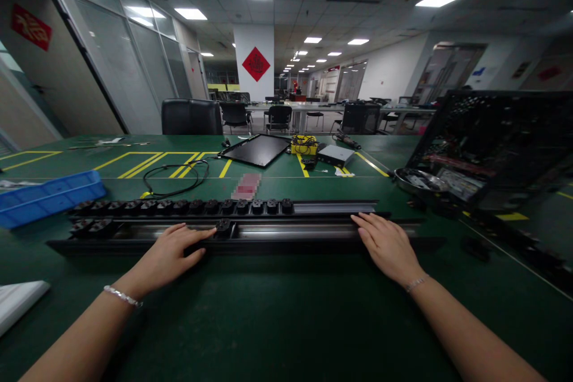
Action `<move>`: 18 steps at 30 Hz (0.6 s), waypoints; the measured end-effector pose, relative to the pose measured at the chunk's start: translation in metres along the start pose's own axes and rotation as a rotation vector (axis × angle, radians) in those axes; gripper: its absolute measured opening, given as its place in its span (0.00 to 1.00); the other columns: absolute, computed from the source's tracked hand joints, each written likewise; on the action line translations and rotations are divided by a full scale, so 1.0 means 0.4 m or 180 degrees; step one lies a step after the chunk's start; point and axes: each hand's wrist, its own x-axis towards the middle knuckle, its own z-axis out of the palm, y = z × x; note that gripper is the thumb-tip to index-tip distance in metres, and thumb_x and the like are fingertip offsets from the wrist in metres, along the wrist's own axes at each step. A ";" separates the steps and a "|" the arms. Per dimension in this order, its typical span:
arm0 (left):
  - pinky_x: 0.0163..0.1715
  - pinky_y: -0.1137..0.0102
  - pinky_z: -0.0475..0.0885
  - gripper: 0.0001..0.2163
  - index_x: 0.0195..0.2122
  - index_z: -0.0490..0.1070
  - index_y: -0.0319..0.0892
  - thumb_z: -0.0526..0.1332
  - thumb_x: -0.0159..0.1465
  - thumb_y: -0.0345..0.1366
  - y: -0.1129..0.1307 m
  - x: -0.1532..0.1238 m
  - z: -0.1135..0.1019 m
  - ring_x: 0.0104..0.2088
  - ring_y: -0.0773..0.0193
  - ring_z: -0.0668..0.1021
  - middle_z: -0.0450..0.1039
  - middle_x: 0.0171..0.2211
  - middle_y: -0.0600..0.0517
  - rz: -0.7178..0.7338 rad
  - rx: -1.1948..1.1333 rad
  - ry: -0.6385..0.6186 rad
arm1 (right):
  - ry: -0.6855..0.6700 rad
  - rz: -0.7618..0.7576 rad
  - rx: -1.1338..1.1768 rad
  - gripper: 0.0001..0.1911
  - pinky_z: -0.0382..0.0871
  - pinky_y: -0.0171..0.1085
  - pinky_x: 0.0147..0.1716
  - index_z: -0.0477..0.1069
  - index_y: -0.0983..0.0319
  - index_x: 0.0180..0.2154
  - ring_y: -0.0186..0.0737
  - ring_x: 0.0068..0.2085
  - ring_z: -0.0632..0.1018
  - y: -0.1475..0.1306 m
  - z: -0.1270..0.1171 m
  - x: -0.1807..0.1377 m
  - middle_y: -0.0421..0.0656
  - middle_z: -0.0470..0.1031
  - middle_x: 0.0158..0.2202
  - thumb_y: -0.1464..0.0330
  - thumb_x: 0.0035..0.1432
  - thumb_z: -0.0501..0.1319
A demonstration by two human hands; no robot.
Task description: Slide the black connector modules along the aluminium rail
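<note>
Two long black metal channels lie side by side across the green table. Along the far channel (331, 208), several black socket-like modules (197, 207) stand in a row from its left end to past the middle. The near channel (295, 231) holds two such modules (101, 227) at its left end and a single black module (224, 228) further along. My left hand (172, 250) has its index finger stretched out against that single module, the thumb apart. My right hand (387, 245) rests open, fingers extended, on the right part of the near channel.
A blue plastic bin (54, 194) stands at the left, with a white object (20, 301) nearer me. Behind the channels lie a black cable (176, 182), a flat black panel (257, 150), a yellow box (304, 144) and a grey box (335, 156). A metal bowl (421, 181) and an open black case (487, 143) are at right.
</note>
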 end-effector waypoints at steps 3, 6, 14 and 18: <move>0.60 0.54 0.52 0.22 0.58 0.62 0.56 0.52 0.62 0.48 0.001 0.000 0.000 0.53 0.58 0.71 0.71 0.53 0.55 -0.0007 -0.0009 0.0009 | -0.0011 -0.0005 -0.0003 0.24 0.58 0.50 0.54 0.66 0.53 0.55 0.44 0.58 0.66 -0.001 0.000 0.000 0.40 0.68 0.56 0.60 0.64 0.41; 0.60 0.53 0.52 0.22 0.57 0.62 0.56 0.53 0.61 0.49 0.002 0.000 0.000 0.53 0.58 0.71 0.71 0.53 0.55 -0.0012 -0.0033 0.0023 | -0.0017 0.0009 -0.0010 0.24 0.58 0.50 0.54 0.66 0.53 0.55 0.44 0.58 0.66 -0.001 0.000 0.000 0.40 0.68 0.56 0.60 0.64 0.41; 0.60 0.55 0.53 0.23 0.57 0.62 0.57 0.53 0.61 0.50 0.001 0.000 -0.001 0.53 0.58 0.71 0.70 0.54 0.56 -0.0010 -0.0003 0.0005 | -0.0031 0.0009 0.0022 0.24 0.58 0.50 0.54 0.66 0.52 0.55 0.44 0.58 0.65 0.001 0.000 0.000 0.40 0.68 0.56 0.60 0.64 0.41; 0.61 0.53 0.51 0.23 0.58 0.61 0.57 0.53 0.61 0.49 0.002 0.000 -0.001 0.54 0.58 0.71 0.70 0.54 0.55 -0.0013 -0.0036 -0.0025 | -0.0060 0.0007 0.0014 0.24 0.57 0.50 0.54 0.66 0.53 0.55 0.44 0.58 0.65 0.002 0.000 0.001 0.40 0.68 0.56 0.60 0.64 0.41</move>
